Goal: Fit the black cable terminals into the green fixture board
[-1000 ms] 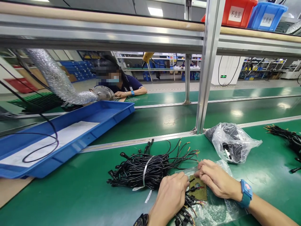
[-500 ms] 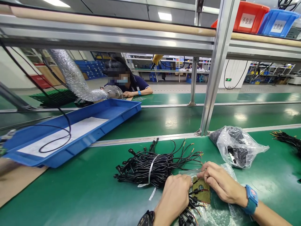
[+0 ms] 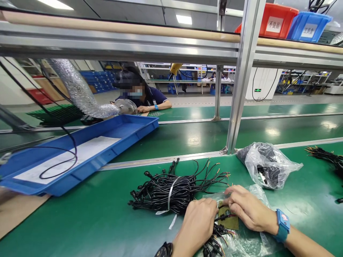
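Note:
My left hand (image 3: pixel 197 220) is closed, its fingertips hidden behind the knuckles at the left edge of a flat olive piece (image 3: pixel 232 222). From the right, my right hand (image 3: pixel 250 207) reaches in with bent fingers pressed together at the top of that piece; what they pinch is too small to make out. Short black cables with connectors (image 3: pixel 211 244) lie below the left hand, some across the olive piece. Clear plastic film (image 3: pixel 243 246) is spread under the work. Just beyond my left hand rests a tied bundle of black cables (image 3: pixel 163 192) with bare coloured wire ends.
A clear bag of black parts (image 3: pixel 270 166) sits behind my right hand, with more black cables (image 3: pixel 328 157) at far right. A blue tray (image 3: pixel 107 157) holding paper stands left. A metal post (image 3: pixel 238 96) rises from the bench. Across it, a person (image 3: pixel 158 98) works.
The whole view has shifted slightly. Both hands stay at the olive piece, with only small finger movement; the right fingers sit slightly closer to the left hand.

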Tool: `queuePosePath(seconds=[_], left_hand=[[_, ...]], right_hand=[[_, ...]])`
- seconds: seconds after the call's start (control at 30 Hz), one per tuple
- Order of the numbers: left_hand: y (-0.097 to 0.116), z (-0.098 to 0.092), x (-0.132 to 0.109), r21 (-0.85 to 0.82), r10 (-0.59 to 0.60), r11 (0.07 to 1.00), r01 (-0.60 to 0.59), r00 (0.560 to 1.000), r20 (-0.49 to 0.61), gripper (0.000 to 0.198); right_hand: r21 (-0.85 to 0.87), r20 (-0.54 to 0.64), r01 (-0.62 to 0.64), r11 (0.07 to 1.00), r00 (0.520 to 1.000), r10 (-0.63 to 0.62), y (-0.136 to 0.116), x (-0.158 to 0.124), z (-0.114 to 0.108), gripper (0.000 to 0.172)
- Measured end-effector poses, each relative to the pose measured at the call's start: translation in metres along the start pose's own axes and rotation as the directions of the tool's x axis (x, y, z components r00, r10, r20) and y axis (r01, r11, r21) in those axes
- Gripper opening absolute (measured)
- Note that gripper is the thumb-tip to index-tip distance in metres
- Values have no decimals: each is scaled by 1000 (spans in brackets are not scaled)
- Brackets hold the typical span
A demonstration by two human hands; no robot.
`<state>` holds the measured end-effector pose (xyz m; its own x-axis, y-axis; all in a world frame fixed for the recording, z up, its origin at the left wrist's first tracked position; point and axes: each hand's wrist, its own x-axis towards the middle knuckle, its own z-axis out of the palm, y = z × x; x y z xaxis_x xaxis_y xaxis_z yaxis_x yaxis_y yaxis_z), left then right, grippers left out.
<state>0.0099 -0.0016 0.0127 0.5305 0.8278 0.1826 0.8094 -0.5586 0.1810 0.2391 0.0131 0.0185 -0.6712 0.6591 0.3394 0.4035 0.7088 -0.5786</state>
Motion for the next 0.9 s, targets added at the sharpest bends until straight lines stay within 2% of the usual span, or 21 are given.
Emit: queuePosePath(seconds=[0.07,0.17,0.33,0.47,0.57,0.63,0.73,0.8,0.9], left_hand=[[-1,0,-1,-28,-1,1000,0,1000,-28,19],[0,1,-1,-157,-39,987,27,996,-75,19],[11,1,2,-519,-100,855,17,986,-133,14],[20,1,3,-676,-66,735,-51,987,-146,17],[20,3,2,-648,-17,748,-144,972,-236,10],[18,6,2,-600,-26,782,-168,953,-300,15],[17,16,0,-585,-112,801,-124,930,-351,15],[21,26,0,-588,-182,805,-80,910,-373,14],[26,46,1,-571,-305,819,51,882,-360,15]], right_hand=[[55,-138,-22,998,990,29,2,-1,-2,36],[116,-305,-101,988,943,132,5,-1,-6,31],[156,-437,-225,962,858,272,8,-1,-2,25],[352,-388,-228,908,847,364,8,2,4,26],[550,-301,-198,812,860,413,7,6,7,35],[625,-239,-193,756,875,420,6,8,8,41],[598,-185,-242,764,886,426,7,5,10,41],[548,-191,-270,792,881,433,14,-1,15,38],[632,-111,-288,719,885,453,35,-8,30,42]])
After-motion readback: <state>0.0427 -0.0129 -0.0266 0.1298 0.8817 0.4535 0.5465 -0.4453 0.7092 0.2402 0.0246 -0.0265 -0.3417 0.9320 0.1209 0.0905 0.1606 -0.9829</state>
